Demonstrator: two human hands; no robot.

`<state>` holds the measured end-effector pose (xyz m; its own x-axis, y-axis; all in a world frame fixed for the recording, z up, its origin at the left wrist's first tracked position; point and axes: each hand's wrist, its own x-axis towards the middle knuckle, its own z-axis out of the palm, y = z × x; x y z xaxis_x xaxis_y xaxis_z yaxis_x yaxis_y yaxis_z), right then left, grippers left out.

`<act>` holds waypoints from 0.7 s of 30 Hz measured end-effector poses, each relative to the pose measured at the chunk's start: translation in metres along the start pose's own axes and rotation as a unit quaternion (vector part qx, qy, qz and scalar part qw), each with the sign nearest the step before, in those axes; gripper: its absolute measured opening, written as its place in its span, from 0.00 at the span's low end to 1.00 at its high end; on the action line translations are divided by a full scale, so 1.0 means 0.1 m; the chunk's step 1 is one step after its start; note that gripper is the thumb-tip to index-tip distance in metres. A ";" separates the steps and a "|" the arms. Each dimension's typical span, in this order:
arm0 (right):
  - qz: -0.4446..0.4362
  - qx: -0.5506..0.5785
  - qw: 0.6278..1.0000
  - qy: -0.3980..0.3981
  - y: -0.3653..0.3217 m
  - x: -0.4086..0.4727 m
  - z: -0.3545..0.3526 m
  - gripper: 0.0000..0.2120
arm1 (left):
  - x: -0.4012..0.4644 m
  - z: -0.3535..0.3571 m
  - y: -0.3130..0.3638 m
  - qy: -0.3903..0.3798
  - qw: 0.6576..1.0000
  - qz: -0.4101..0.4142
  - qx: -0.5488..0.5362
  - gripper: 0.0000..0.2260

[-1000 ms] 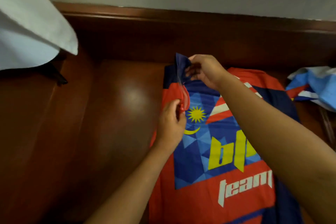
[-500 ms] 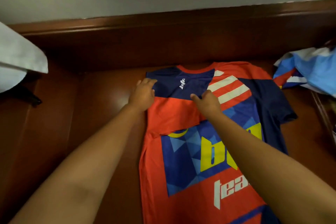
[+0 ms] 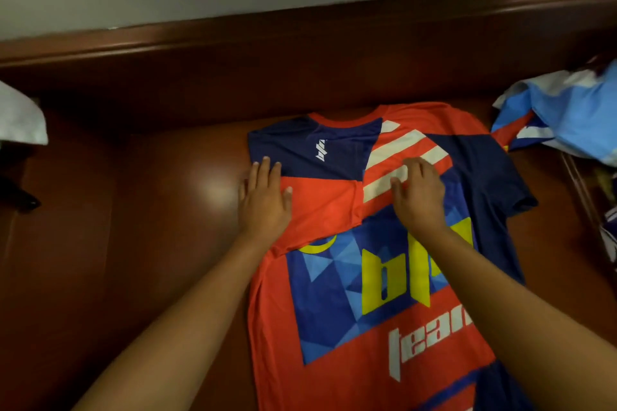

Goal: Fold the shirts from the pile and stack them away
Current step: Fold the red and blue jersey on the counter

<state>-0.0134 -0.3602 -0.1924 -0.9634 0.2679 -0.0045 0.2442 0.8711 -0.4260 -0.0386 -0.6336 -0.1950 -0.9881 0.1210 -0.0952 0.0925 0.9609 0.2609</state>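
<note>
— Which way does the shirt (image 3: pixel 337 327) lie?
— Flat on the tabletop (image 3: pixel 143 243), collar toward the far wall, long axis running back to the person; its left sleeve is folded in.
— And the grip?
— Left hand (image 3: pixel 265 200) and right hand (image 3: pixel 419 198) press on it, fingers released.

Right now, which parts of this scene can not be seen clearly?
Head view only:
- Red and navy printed jersey: hem cut off by bottom edge; lettering partly hidden under right forearm.
- Light blue crumpled shirt pile: cut off by right edge.
- White cloth: cut off by left edge.
</note>
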 end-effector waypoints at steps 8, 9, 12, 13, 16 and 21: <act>-0.010 -0.125 0.986 -0.112 0.59 0.10 0.05 0.37 | 0.10 0.34 0.12 -0.029 0.998 -0.020 0.043 0.33; -0.008 -0.128 0.986 -0.110 0.59 0.14 0.05 0.37 | 0.14 0.35 0.11 -0.028 0.998 -0.018 0.048 0.33; -0.006 -0.120 0.986 -0.118 0.59 0.24 0.05 0.36 | 0.25 0.33 0.11 -0.031 0.998 -0.016 0.047 0.34; -0.008 -0.109 0.986 -0.122 0.60 0.24 0.03 0.36 | 0.24 0.32 0.13 -0.027 0.999 -0.017 0.041 0.34; -0.029 -0.084 0.991 -0.097 0.64 0.11 -0.06 0.35 | 0.08 0.25 0.22 -0.001 0.999 -0.028 0.022 0.32; -0.106 -0.063 0.984 -0.133 0.43 -0.41 -0.08 0.33 | -0.62 0.21 0.39 0.028 0.992 -0.113 -0.038 0.31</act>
<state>0.0380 -0.3301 -0.2033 -0.9849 -0.0266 -0.1710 0.0314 0.9444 -0.3274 0.0290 -0.5984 -0.1996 -0.9881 -0.1108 -0.1069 -0.1392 0.9399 0.3118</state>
